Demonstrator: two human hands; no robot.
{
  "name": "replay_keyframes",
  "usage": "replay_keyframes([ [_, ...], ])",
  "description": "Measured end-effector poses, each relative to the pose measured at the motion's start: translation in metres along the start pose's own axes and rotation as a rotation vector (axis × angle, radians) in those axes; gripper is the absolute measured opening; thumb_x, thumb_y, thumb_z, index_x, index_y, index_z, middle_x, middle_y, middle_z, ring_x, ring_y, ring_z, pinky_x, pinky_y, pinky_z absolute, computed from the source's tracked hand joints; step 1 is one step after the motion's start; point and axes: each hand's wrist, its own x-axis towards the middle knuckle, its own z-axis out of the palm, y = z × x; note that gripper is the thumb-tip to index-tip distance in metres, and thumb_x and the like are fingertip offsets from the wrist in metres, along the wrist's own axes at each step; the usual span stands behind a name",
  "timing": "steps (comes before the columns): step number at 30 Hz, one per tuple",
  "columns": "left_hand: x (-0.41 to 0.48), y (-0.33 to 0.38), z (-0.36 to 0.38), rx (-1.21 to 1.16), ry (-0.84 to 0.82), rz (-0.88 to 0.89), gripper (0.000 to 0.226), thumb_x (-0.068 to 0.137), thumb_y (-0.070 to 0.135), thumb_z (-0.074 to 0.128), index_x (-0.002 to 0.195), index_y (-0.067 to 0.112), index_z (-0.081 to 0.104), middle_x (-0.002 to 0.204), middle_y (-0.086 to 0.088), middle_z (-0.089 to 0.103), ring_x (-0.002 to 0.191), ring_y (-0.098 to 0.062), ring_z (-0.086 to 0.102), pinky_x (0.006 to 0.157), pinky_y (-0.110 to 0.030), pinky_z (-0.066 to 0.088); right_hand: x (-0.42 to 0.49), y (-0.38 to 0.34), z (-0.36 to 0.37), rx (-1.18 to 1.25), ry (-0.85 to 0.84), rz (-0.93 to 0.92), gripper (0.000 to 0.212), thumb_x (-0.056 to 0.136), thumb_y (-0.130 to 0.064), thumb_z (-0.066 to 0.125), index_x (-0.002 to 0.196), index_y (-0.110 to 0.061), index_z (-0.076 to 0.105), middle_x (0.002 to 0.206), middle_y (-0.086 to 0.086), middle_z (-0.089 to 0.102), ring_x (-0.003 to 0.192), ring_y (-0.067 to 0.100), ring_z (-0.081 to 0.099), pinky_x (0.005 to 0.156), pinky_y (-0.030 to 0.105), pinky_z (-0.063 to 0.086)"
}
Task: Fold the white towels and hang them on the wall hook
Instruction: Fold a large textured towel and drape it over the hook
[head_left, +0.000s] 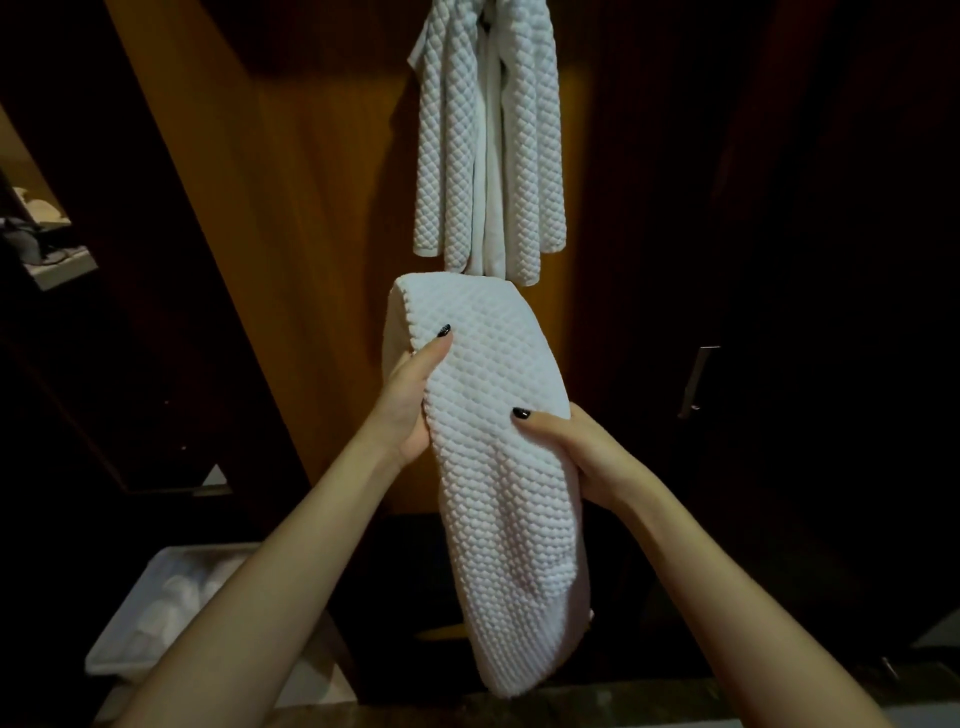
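The left hand and right hand pinch the folded waffle towel, long axis upright; hung towels lie directly above, nearer the left; hook presumably beyond frame.

A folded white quilted towel is held lengthwise below white towels hanging against the wall.

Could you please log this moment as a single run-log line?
step: towel folded, not yet hung | left hand: grips folded towel | right hand: also grips it | hanging towels: on wall above | white bin: lower left
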Motion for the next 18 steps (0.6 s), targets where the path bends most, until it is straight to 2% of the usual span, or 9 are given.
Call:
replay_keyframes([
  [4,0.001,-0.002,-0.001,-0.025,0.005,-0.032,0.041,0.091,0.027,0.054,0.128,0.01,0.056,0.122,-0.011,0.066,0.111,-0.026,0.064,0.087,-0.041,0.057,-0.005,-0.004,0.002,0.092,-0.05,0.059,0.026,0.087,-0.018,0.062,0.113,-0.016,0.061,0.099,0.0,0.075,0.091,0.017,0.071,0.073,0.03,0.058],
  [8,0.002,-0.004,-0.001,-0.038,0.031,-0.048,0.035,0.095,0.029,0.052,0.124,0.011,0.06,0.121,-0.012,0.067,0.111,-0.028,0.064,0.089,-0.044,0.054,-0.009,-0.004,0.004,0.037,-0.088,0.091,0.023,0.092,-0.021,0.059,0.115,-0.015,0.061,0.104,0.0,0.074,0.095,0.017,0.07,0.077,0.031,0.057],
  [11,0.003,0.003,-0.001,-0.078,0.045,-0.019,0.032,0.096,0.03,0.051,0.12,0.012,0.062,0.116,-0.012,0.069,0.104,-0.027,0.068,0.083,-0.043,0.057,-0.01,0.008,0.004,-0.085,0.113,-0.112,0.033,0.093,-0.013,0.06,0.125,-0.016,0.053,0.11,0.005,0.071,0.097,0.021,0.07,0.079,0.032,0.057],
  [13,0.003,0.009,-0.001,-0.117,0.026,0.014,0.027,0.098,0.03,0.047,0.111,0.013,0.064,0.104,-0.009,0.073,0.095,-0.024,0.071,0.078,-0.041,0.059,-0.011,0.014,0.002,-0.135,0.265,-0.238,0.043,0.091,-0.009,0.063,0.127,-0.025,0.048,0.094,0.003,0.071,0.084,0.017,0.07,0.069,0.028,0.054],
  [15,0.003,0.013,0.0,-0.137,0.013,0.044,0.025,0.099,0.027,0.045,0.107,0.013,0.064,0.097,-0.008,0.074,0.089,-0.022,0.072,0.075,-0.04,0.06,-0.012,0.017,0.001,-0.228,0.35,-0.315,0.036,0.09,-0.009,0.065,0.118,-0.029,0.054,0.083,-0.003,0.065,0.077,0.01,0.064,0.067,0.026,0.05],
  [17,0.003,0.016,0.002,-0.141,0.005,0.059,0.023,0.099,0.024,0.046,0.109,0.012,0.064,0.098,-0.008,0.074,0.09,-0.022,0.072,0.074,-0.039,0.06,-0.011,0.016,0.001,-0.312,0.367,-0.33,0.022,0.089,-0.01,0.067,0.107,-0.021,0.061,0.089,-0.008,0.067,0.082,0.007,0.064,0.073,0.027,0.051],
  [18,0.004,0.017,0.003,-0.143,-0.002,0.058,0.024,0.099,0.023,0.046,0.111,0.012,0.063,0.1,-0.008,0.074,0.093,-0.022,0.071,0.074,-0.038,0.059,-0.01,0.015,0.0,-0.33,0.355,-0.313,0.017,0.089,-0.012,0.067,0.104,-0.017,0.063,0.095,-0.004,0.07,0.089,0.011,0.067,0.078,0.03,0.054],
])
